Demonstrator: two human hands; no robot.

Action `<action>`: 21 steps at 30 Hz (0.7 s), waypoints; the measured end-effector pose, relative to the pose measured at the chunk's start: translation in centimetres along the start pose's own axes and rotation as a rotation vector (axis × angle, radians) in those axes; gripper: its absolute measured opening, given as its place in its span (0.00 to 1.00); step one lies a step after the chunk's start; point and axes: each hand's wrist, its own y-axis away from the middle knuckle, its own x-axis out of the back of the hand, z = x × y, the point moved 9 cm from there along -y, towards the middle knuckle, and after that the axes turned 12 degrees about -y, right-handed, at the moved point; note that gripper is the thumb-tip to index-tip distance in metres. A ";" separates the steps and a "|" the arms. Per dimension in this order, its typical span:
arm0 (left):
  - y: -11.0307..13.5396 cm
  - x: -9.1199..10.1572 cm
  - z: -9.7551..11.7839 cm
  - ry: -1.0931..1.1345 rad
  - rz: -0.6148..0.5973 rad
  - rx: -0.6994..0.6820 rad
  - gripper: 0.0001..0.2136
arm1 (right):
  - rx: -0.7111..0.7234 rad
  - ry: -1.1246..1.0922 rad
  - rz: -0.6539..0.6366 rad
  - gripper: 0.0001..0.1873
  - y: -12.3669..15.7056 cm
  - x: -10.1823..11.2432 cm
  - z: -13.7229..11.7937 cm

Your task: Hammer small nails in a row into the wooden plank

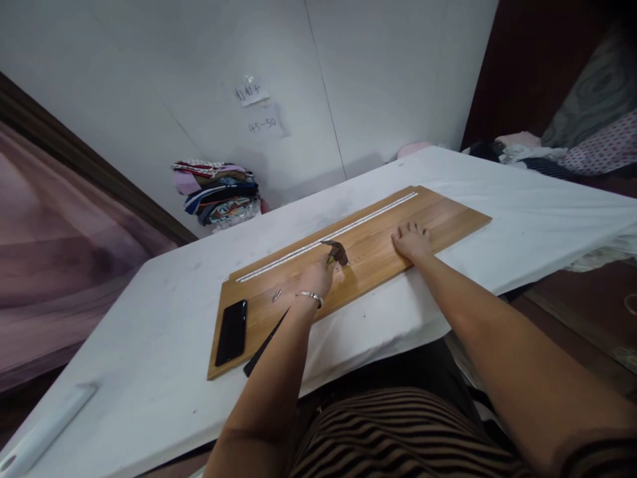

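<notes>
Claw hammer (pixel 338 253) is gripped in the curled fingers of the left hand (pixel 316 277), its head over a wood-grain board (pixel 448 219) laid on a white-covered table (pixel 154 318) and touched by the right hand (pixel 413 244), fingers loosely spread.

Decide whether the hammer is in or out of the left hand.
In: the left hand grips the hammer, its handle showing beside the forearm.

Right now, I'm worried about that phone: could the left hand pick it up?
Probably not without letting go: the left hand grips the hammer. The phone lies uncovered on the board, seemingly within reach.
</notes>
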 end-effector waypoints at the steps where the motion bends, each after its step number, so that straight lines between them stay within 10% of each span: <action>1: 0.0 0.0 0.1 0.002 -0.003 -0.004 0.17 | 0.001 0.000 0.000 0.31 0.0 0.0 0.0; 21: -0.2 -0.1 -0.3 0.012 0.004 0.032 0.15 | 0.003 0.017 0.003 0.31 -0.3 -0.2 0.3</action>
